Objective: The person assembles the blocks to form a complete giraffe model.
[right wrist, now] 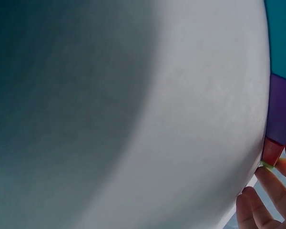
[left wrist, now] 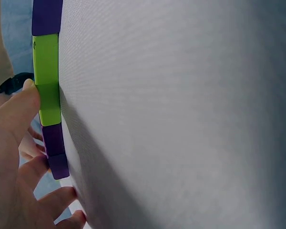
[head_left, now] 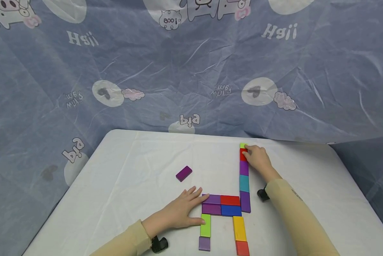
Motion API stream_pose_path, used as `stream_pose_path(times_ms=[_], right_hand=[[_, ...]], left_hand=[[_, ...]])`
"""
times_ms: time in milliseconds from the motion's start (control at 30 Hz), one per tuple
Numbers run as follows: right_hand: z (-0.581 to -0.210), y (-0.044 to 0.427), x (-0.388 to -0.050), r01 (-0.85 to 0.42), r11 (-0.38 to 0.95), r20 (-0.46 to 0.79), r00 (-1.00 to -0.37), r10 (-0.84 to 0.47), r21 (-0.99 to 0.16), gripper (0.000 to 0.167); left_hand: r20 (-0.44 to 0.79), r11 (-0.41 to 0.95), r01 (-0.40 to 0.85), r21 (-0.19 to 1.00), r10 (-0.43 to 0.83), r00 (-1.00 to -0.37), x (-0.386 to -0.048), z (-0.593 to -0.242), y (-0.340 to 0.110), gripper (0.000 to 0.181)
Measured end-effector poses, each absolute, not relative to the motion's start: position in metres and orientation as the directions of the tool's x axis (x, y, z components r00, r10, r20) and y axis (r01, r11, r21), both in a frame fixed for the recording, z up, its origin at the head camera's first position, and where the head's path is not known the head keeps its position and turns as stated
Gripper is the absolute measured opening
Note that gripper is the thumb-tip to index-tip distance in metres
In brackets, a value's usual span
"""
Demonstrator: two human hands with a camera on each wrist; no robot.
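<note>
Flat coloured blocks lie end to end and side by side on a white table. My left hand [head_left: 178, 209] spreads its fingers at the left of the layout. Its thumb touches a lime green block [head_left: 205, 230], and its index finger reaches a purple block [head_left: 214, 200] in the two-row middle part. Up at the far end of a straight column, my right hand [head_left: 259, 159] touches a red block [head_left: 243, 156] and the lime green block [head_left: 243, 145] beyond it. In the right wrist view, fingertips [right wrist: 264, 172] rest beside that red block [right wrist: 272, 151], partly hiding the end.
A loose purple block [head_left: 183, 173] lies apart at the left. Below the middle rows, a yellow block [head_left: 239, 228] and a red-orange block [head_left: 242, 248] form one leg; a light purple block [head_left: 204, 244] ends the other. A patterned blue-grey cloth [head_left: 185, 71] hangs behind the table.
</note>
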State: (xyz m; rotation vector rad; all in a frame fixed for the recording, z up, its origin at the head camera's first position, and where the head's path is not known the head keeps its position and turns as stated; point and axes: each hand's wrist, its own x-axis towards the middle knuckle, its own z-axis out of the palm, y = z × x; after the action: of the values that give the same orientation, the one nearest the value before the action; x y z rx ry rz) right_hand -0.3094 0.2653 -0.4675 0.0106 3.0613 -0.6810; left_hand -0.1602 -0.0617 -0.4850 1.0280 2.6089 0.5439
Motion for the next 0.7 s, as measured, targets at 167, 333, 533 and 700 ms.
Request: stream_pose_path(times_ms=[167, 333, 533, 700], right_hand=[[-0.466, 0.266, -0.309, -0.001, 0.894, -0.015, -1.0, -0.009, -0.447, 0.048], [-0.455, 0.271, -0.305, 0.013, 0.858, -0.066, -0.998, -0.024, -0.514, 0.051], [-0.434, 0.284, -0.293, 0.049, 0.822, -0.128, -0.991, -0.029, -0.567, 0.053], [-0.421, 0.301, -0.274, 0.039, 0.833, -0.146, -0.988, -0.051, -0.553, 0.055]], left_hand=[[-0.112, 0.668, 0.595, 0.446, 0.702, -0.703, -0.16, -0.485, -0.062, 0.08], [-0.12, 0.671, 0.589, 0.451, 0.699, -0.705, -0.159, -0.486, -0.062, 0.08], [-0.117, 0.671, 0.591, 0.448, 0.699, -0.705, -0.159, -0.486, -0.062, 0.08], [-0.113, 0.669, 0.594, 0.448, 0.701, -0.704, -0.16, -0.485, -0.062, 0.08]])
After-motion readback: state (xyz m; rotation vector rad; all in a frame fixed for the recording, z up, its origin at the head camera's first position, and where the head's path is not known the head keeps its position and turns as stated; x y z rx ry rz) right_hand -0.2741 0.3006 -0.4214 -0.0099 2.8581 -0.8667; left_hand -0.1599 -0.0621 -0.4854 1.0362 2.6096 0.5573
